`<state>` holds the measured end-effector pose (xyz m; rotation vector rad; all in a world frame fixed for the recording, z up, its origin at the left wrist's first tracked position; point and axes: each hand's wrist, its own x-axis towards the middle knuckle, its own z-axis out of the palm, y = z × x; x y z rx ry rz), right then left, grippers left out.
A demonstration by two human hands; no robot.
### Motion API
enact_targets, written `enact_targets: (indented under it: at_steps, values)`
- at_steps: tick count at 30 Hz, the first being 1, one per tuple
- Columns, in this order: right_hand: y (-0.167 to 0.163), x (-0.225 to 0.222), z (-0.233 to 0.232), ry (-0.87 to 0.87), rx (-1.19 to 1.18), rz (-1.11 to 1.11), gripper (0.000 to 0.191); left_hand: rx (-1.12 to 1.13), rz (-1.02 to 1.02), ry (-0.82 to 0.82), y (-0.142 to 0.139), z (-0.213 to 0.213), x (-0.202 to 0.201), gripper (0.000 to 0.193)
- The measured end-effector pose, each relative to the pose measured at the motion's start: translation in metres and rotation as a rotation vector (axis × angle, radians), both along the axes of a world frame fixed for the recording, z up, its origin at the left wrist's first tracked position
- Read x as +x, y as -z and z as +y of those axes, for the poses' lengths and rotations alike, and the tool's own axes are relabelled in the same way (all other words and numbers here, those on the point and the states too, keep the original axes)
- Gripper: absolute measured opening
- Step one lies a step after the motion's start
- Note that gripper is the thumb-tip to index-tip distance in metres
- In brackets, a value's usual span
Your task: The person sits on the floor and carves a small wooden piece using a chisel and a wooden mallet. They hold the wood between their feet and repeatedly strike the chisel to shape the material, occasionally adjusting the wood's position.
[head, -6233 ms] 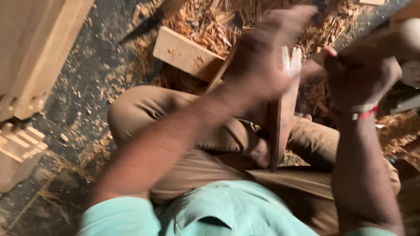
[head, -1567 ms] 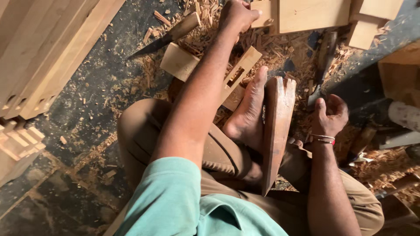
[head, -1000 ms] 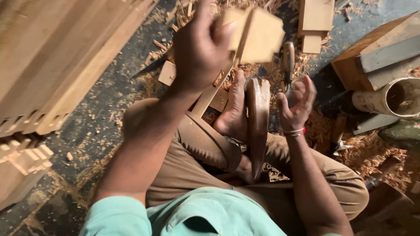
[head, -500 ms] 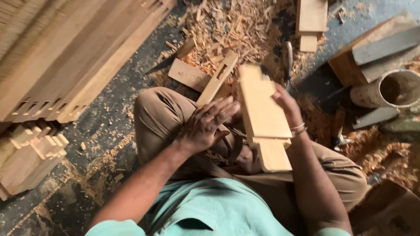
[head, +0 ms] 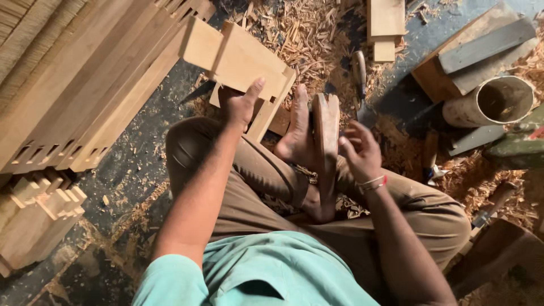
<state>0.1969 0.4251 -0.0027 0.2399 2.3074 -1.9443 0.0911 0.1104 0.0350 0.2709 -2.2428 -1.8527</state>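
The notched wooden block (head: 238,56) is held up at arm's length by the left hand (head: 241,105), gripped only at its near lower edge, with the thumb raised against its face. Held so far from its middle, the block could tip or slip out of the fingers and drop onto the shavings (head: 294,34) below, or knock the stacked tenoned boards (head: 85,96) just beyond the grip to the left. The left hand is closed around the block's edge. The right hand (head: 360,153) is half curled and loose, holding nothing that can be made out; its fingers rest beside the upright curved wooden piece (head: 326,147), which is braced against a bare foot (head: 297,136). A chisel (head: 360,73) lies further out beyond that hand.
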Motion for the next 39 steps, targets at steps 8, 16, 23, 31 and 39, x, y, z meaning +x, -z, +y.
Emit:
enact_targets:
  at_steps: [8, 16, 23, 31, 39]
  values:
    - [0.017, 0.005, -0.006, -0.145, 0.552, -0.012, 0.073, -0.007, 0.082, -0.024, 0.032, -0.007, -0.006, 0.055]
    - [-0.011, 0.016, -0.030, -0.548, 0.911, -0.394, 0.120, 0.014, -0.445, 0.005, 0.058, 0.014, 0.000, 0.052]
    - [-0.017, 0.020, -0.035, -0.567, 0.873, -0.290, 0.123, -0.422, -0.044, -0.148, 0.039, 0.034, 0.005, 0.043]
    - [-0.014, 0.013, -0.033, -0.558, 0.837, -0.350, 0.124, -0.220, -0.304, 0.026, 0.049, 0.030, -0.008, 0.051]
    - [-0.015, 0.006, -0.034, -0.566, 0.840, -0.367, 0.124, -0.337, -0.357, -0.118, 0.034, 0.047, -0.004, 0.046]
